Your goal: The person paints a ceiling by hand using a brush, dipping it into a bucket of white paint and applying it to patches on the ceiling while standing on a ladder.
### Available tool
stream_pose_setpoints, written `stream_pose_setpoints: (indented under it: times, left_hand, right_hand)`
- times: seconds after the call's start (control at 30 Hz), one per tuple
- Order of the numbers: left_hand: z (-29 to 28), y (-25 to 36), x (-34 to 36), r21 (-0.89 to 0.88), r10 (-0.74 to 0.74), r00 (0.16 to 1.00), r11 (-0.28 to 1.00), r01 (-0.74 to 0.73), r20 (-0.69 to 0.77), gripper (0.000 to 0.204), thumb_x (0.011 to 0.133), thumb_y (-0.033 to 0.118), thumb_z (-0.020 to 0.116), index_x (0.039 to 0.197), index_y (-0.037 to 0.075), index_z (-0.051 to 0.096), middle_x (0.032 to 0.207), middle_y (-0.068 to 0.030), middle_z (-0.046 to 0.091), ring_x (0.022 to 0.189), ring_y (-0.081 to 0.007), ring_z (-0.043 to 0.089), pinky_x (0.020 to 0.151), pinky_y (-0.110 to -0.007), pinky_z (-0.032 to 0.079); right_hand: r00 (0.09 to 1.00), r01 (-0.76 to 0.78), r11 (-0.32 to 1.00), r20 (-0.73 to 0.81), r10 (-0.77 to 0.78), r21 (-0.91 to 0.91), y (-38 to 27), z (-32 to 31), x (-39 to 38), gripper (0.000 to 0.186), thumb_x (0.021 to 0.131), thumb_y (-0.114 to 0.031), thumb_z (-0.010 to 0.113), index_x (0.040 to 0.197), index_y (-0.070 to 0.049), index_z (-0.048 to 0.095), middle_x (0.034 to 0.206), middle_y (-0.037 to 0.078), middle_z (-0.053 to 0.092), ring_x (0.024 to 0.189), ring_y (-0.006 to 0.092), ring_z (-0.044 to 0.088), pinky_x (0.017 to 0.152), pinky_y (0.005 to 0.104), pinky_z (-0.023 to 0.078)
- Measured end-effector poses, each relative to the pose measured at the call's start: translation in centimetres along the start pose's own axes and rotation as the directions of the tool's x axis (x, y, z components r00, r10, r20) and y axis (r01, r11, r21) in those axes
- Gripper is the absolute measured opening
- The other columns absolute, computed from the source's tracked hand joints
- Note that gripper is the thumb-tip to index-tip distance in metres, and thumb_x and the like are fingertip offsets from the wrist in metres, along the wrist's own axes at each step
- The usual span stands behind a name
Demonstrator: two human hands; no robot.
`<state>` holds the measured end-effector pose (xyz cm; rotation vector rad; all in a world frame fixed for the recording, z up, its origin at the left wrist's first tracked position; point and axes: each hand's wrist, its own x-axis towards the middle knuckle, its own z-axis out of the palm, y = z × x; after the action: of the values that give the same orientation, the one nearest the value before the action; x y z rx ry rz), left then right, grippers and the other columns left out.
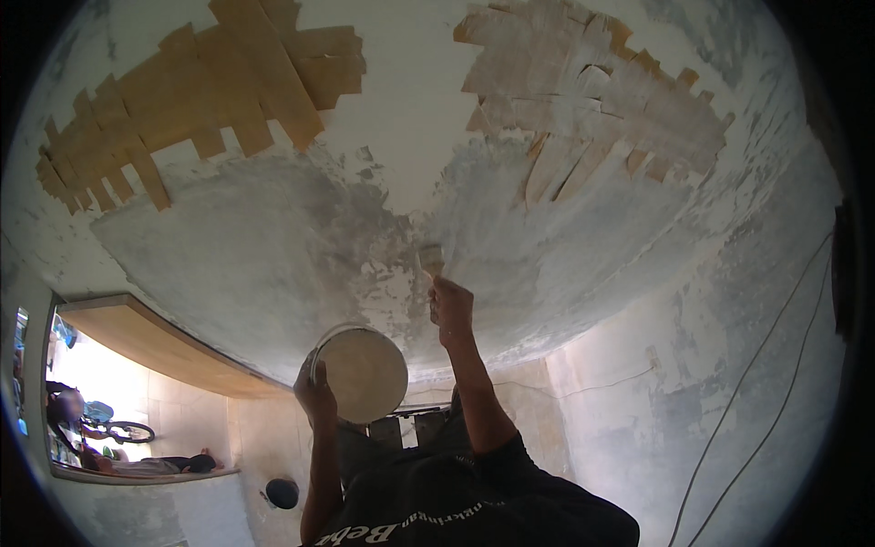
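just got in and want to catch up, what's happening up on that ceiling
A person is working overhead on a ceiling. The right hand grips a brush with its bristles pressed against the grey, patchy plaster. The left hand holds up a round pale container by its rim, just below the ceiling. Patches of tan tape strips are stuck to the ceiling on both sides. Two thin cables run down the right wall.

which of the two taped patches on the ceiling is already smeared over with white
The right-hand taped patch: white streaks cover most of its strips. The left-hand taped patch remains plain tan, uncoated.
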<state>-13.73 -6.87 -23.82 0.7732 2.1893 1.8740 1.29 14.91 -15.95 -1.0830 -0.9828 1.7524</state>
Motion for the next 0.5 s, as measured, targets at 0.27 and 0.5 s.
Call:
stream_pose_setpoints:
  times: [0.27,0.5]
  left_hand:
    - [-0.1,0.3,0.0,-0.008,-0.029,1.000,1.000,0.029,0.002,0.029,0.092,0.015,0.058,0.113,-0.004,0.062,0.099,-0.0117,0.068,0.089,-0.0170,0.060,0.082,-0.032,0.048]
    - [-0.2,0.0,0.0,0.020,-0.043,0.999,0.999,0.043,0.007,0.034,0.091,0.020,0.057,0.114,-0.006,0.061,0.105,-0.0180,0.068,0.097,-0.0246,0.064,0.087,-0.035,0.048]
  right_hand:
    - [0.973,0.198,0.976,0.101,-0.207,0.088,-5.4,2.4,-4.7,0.025,0.094,-0.024,0.057,0.075,-0.007,0.058,0.056,-0.005,0.042,0.040,0.0018,0.032,0.034,0.0205,0.021]
    - [0.991,0.072,0.992,0.108,-0.082,0.100,4.1,-0.2,1.3,0.026,0.092,-0.026,0.059,0.073,-0.008,0.057,0.054,-0.005,0.041,0.039,0.0038,0.033,0.034,0.0218,0.023]
